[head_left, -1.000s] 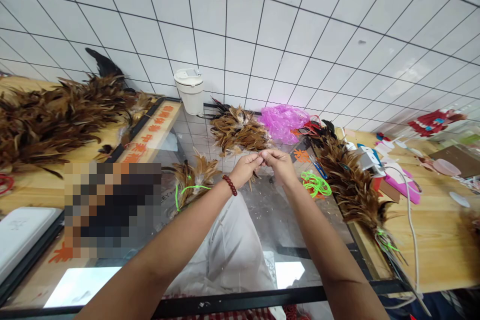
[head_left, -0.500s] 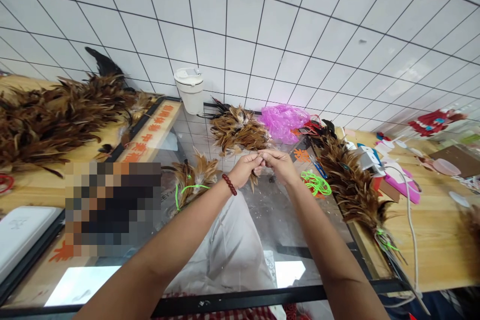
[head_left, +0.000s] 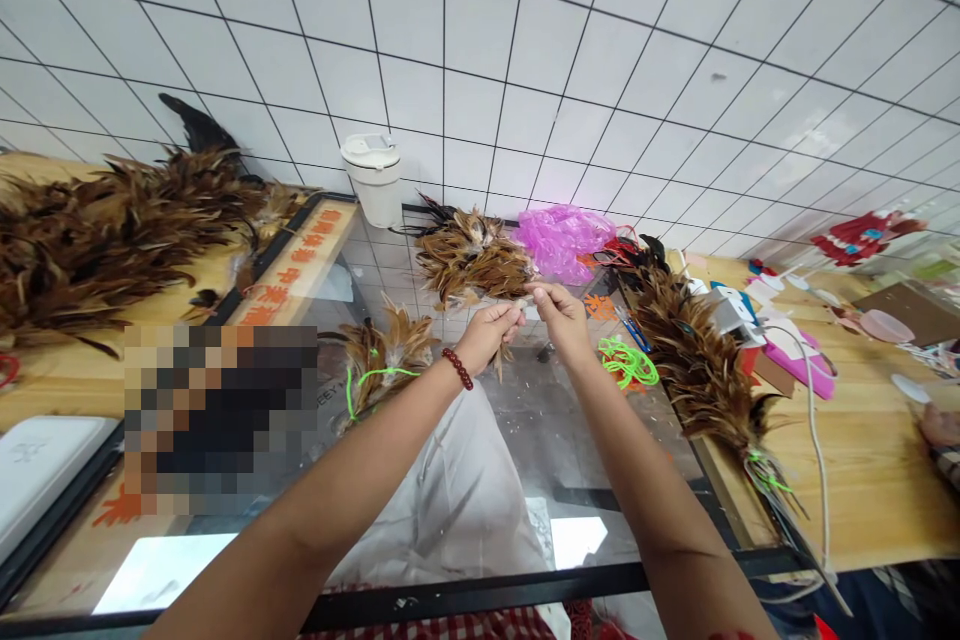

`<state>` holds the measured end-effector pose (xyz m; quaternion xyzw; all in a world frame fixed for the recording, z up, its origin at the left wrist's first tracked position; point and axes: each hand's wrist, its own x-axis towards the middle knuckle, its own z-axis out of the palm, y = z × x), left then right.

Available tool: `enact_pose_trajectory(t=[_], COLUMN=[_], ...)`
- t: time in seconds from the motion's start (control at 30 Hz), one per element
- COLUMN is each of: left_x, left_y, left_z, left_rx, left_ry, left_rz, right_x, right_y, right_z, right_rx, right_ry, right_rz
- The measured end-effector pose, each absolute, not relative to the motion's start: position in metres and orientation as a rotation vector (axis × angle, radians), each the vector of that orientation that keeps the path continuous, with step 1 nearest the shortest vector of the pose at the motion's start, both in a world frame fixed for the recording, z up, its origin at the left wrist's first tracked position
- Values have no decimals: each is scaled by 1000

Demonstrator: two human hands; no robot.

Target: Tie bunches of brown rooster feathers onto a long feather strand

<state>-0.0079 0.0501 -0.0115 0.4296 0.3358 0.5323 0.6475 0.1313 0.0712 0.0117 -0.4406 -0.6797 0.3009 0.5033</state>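
My left hand, with a bead bracelet at the wrist, is closed around a small bunch of brown feathers whose tips hang below the fist. My right hand pinches at the top of that bunch, fingertips meeting the left hand's. Both hands hover over a glass tabletop. Just behind them lies a heap of brown feathers. To the left of my left wrist rests a feather bundle tied with green cord.
A white lidded cup stands by the tiled wall. Pink plastic and green cords lie right of my hands. A long feather string runs along the glass edge. More feathers cover the left wooden table; another person's hand shows far right.
My right hand has lifted slightly and its fingers now pinch above the left fist. The view has shifted a little to the right.
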Motion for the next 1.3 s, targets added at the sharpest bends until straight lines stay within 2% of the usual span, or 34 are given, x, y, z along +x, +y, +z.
enact_pose_trajectory(t=[0.17,0.53,0.63,0.73,0.83,1.0,1.1,1.23,1.3], left_x=[-7,-7,-7,-7,-7,-7,-7,-6,-5], left_y=[50,52,53,53,52,53,54,53,52], left_z=[-10,-13,-13,-12,-11,-13,-14,-14,-13], left_rx=[910,908,897,871,852,855,868,900,884], left_ry=[747,774,766,776,798,805,805,855,890], left_rz=[1259,1297,1312,1326,1334,1371,1385,1413,1426], right_x=[136,138,159,188,202,185,172,152,139], right_y=[65,69,77,82,81,78,79,76,71], right_z=[14,20,32,46,52,34,25,24,24], right_rx=[-900,-861,-1120,-1641,-2010,-2166,-2011,-1333,-1145], right_ry=[-1956,-2059,-1962,-1986,-2149,-2224,-2177,-1899,-1741], right_rz=[553,680,466,228,230,248,392,941,1042])
